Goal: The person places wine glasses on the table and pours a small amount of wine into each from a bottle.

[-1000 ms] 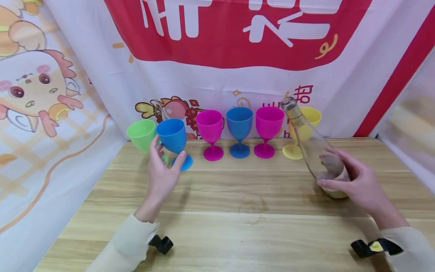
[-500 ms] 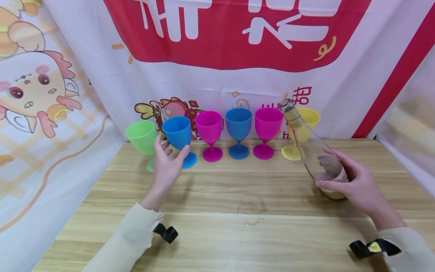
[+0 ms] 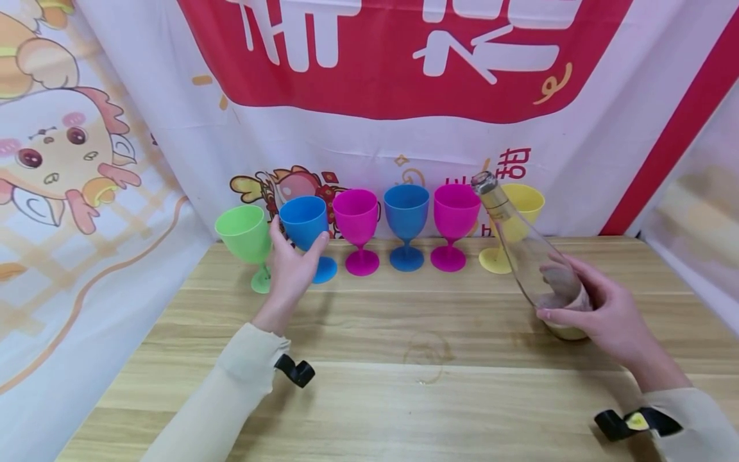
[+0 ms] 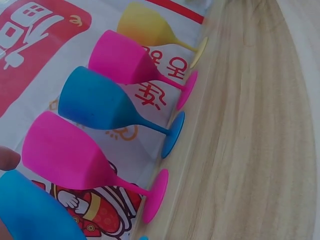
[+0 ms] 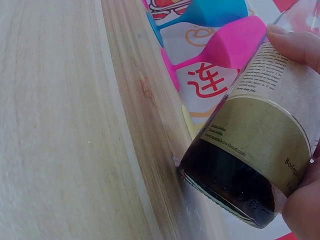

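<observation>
My left hand (image 3: 293, 266) grips a blue plastic goblet (image 3: 303, 217) round its bowl, with the thumb on the right side. It stands between a light green goblet (image 3: 242, 232) and a pink goblet (image 3: 355, 215). Only part of the held bowl and a fingertip (image 4: 7, 158) show in the left wrist view. On the right, my right hand (image 3: 606, 314) holds a clear glass wine bottle (image 3: 528, 260) near its base. The bottle leans to the left, its neck overlapping the yellow goblet (image 3: 524, 202). Dark liquid (image 5: 230, 175) shows at its bottom in the right wrist view.
Another blue goblet (image 3: 407, 208) and a second pink goblet (image 3: 457, 208) continue the row along the back edge of the wooden table (image 3: 369, 410). A printed cloth (image 3: 358, 144) hangs behind them. Ring-shaped stains (image 3: 428, 355) mark the tabletop.
My left hand has shifted the blue goblet to the right and slightly back, away from the green goblet and closer to the pink one. The right hand and bottle have hardly moved.
</observation>
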### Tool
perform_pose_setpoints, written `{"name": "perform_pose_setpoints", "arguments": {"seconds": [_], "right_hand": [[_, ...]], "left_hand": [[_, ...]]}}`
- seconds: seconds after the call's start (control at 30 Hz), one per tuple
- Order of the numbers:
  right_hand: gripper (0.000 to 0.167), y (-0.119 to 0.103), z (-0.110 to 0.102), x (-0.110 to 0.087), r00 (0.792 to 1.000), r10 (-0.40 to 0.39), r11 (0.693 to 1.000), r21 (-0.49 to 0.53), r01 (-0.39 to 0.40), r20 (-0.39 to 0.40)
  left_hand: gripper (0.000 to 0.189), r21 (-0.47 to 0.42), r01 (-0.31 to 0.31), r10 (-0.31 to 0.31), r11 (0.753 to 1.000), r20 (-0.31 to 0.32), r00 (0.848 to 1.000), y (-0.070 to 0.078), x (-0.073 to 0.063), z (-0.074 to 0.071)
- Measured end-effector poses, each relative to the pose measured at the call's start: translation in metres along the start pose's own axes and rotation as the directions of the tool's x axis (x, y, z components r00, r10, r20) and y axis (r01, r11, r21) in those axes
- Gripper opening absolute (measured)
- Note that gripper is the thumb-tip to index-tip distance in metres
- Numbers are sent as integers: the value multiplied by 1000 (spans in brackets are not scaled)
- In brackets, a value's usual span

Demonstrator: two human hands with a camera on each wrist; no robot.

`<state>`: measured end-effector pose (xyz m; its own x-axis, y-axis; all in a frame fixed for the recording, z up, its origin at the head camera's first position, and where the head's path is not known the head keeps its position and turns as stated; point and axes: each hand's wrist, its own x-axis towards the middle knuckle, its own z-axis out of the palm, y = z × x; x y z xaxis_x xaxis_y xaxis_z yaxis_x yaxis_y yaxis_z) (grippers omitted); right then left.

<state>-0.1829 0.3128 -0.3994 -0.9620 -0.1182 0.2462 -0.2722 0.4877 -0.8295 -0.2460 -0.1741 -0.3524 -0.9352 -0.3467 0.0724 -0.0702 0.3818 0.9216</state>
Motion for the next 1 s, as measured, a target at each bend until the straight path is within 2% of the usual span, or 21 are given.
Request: {"name": "perform_pose_setpoints", "arguments": {"seconds": [0.23, 0.47, 0.6, 0.8, 1.0], "right_hand": [[88, -3, 2, 1, 1000, -10, 1000, 25, 10, -8], [88, -4, 4, 2, 1000, 1, 999, 39, 0, -11], [88, -4, 4, 1, 1000, 7, 999, 41, -7, -10], [89, -3, 4, 1, 1000, 3, 999, 38, -2, -14], [90, -2, 2, 0, 1000, -12, 999, 45, 13, -26]], "left_hand": [[107, -7, 23, -23, 1000, -35, 999, -1, 11, 2], [105, -25, 61, -62, 998, -44, 997, 2, 19, 3], [99, -36, 50, -52, 998, -55, 997, 3, 21, 5], [97, -34, 7, -9, 999, -64, 998, 3, 16, 6], [96, -20, -39, 38, 999, -64, 997, 8, 3, 8]]}}
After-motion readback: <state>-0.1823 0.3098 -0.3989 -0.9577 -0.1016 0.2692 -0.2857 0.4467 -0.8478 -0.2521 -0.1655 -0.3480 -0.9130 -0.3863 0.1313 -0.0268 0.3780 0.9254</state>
